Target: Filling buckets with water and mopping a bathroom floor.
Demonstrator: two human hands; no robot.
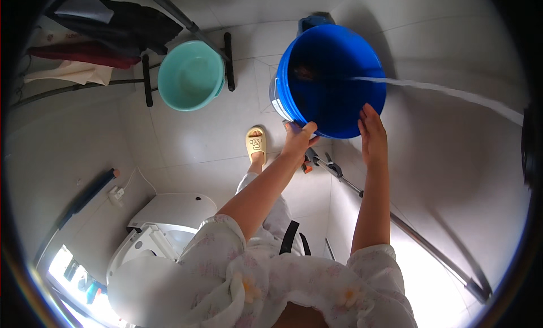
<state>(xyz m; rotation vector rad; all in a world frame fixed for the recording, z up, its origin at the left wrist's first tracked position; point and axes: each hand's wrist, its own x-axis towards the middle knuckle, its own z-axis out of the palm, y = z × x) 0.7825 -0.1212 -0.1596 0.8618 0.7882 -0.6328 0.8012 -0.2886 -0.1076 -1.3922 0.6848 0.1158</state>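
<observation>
A large blue bucket (336, 37) is in front of me, its mouth facing up toward me. A thin stream of water (452, 91) runs into it from the right, and something brownish and indistinct (304, 72) shows inside. My left hand (298, 140) grips the bucket's near left edge, its thumb at the rim. At the near right rim is my right hand (374, 137), fingers stretched out and lying against the edge. How firmly it presses there is hard to make out.
A mint-green basin (191, 99) stands on the floor at the far left, between the dark feet of a clothes rack (186, 21) hung with garments (102, 31). At the lower left is a white toilet (172, 211). A metal pole (421, 246) slants along the right. One foot wears a yellow slipper (256, 142).
</observation>
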